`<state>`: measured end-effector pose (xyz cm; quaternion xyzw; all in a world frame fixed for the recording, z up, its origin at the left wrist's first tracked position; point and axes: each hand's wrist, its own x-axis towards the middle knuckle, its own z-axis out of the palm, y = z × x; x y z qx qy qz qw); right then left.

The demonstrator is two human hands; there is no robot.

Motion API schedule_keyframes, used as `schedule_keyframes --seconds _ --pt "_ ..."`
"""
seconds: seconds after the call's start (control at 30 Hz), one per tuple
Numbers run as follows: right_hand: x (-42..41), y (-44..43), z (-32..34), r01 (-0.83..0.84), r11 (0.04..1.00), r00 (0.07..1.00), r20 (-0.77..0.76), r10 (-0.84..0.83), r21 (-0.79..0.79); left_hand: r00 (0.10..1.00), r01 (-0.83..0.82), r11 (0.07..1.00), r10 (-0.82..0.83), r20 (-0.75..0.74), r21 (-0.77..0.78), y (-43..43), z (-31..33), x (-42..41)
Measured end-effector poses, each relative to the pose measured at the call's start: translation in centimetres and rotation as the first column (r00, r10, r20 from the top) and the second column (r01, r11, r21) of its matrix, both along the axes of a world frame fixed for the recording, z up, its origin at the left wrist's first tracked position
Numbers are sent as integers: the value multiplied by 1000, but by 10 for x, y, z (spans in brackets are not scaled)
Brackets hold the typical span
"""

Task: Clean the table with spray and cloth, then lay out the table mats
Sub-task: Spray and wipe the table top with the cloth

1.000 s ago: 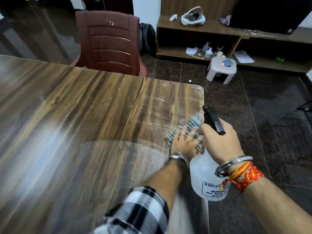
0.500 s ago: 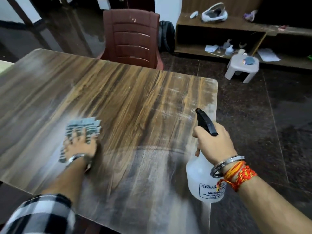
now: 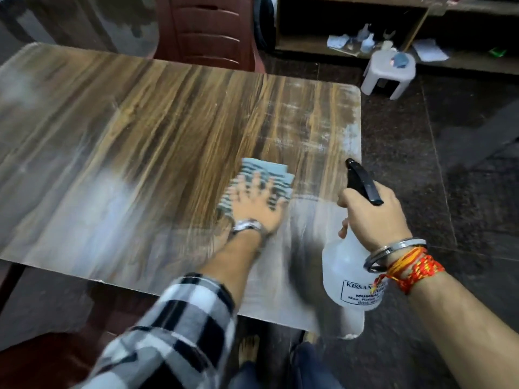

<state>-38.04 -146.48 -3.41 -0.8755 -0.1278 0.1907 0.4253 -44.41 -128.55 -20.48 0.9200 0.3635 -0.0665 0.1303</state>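
My left hand [image 3: 257,204] presses flat, fingers spread, on a grey-and-white striped cloth [image 3: 262,171] on the wood-grain table [image 3: 157,127], a little right of its middle. My right hand [image 3: 373,217] grips the neck of a translucent white spray bottle [image 3: 346,272] with a black trigger head [image 3: 362,181], held upright above the table's near right corner. The tabletop near the cloth shows wet streaks. No table mats are in view.
A dark red plastic chair [image 3: 207,29] stands at the table's far side. On the dark floor to the right is a small white stool [image 3: 389,70], with a low wooden shelf unit [image 3: 348,26] holding clutter behind it. My feet show under the near edge.
My left hand swept the cloth from the right edge to the table's left side, then back toward the middle. The bottle in my right hand stayed near the right corner.
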Motion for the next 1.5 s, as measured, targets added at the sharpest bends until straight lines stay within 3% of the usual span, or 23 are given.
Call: schedule_keyframes --seconds 0.13,0.2,0.27,0.33,0.43,0.57,0.63,0.73,0.83,1.0,1.1,1.17,1.2,1.27,1.33,1.43,1.5 --pt "-28 -18 4 88 995 995 56 -86 -40 891 454 888 -451 60 -69 -113 10 24" --pt "-40 -24 6 112 991 990 96 -104 -77 843 533 839 -515 155 -113 -137 15 16" --pt "-50 -28 5 121 989 990 85 -114 -85 846 528 847 -518 123 -64 -123 12 2" --pt "-62 -27 3 120 990 993 29 -118 -80 915 399 914 -393 85 -71 -83 3 -18" --pt "-78 -20 -4 83 993 996 -10 -84 -84 998 28 1000 -27 55 -11 8 -7 -78" --pt "-94 -7 -10 30 998 999 -30 -31 -59 915 -401 916 401 -31 1 111 2 -201" --pt "-99 -1 -12 16 999 999 -46 -17 -34 868 -491 870 493 -65 46 124 3 -233" --pt "-100 4 -12 1 1000 999 -51 -2 -13 863 -498 865 501 -68 55 103 1 -226" --pt "-99 -4 -14 14 1000 999 -41 -14 -11 925 -371 927 375 -69 63 56 2 -198" --pt "-97 -38 -13 84 996 996 6 -84 14 999 40 999 -40 6 14 -85 4 -137" --pt "-94 -63 -12 110 994 991 79 -108 -18 928 372 927 -371 30 -45 -176 -2 -104" --pt "-92 -79 -12 115 992 988 108 -108 -58 926 364 930 -356 124 -54 -218 -8 -94" --pt "-92 -87 -13 113 991 989 107 -105 -69 933 358 931 -354 65 -71 -230 -10 -92" --pt "-90 -96 -16 111 991 990 101 -103 -80 882 471 881 -471 -12 48 -228 -7 -87" --pt "-88 -102 -19 99 992 993 76 -93 -80 833 552 832 -553 -14 -47 -213 -1 -97" --pt "-88 -106 -20 109 993 994 33 -108 -41 982 182 983 -181 50 -25 -158 -2 -133" --pt "-91 -107 -19 115 993 993 19 -115 -9 997 -80 997 80 24 9 -114 -5 -170"
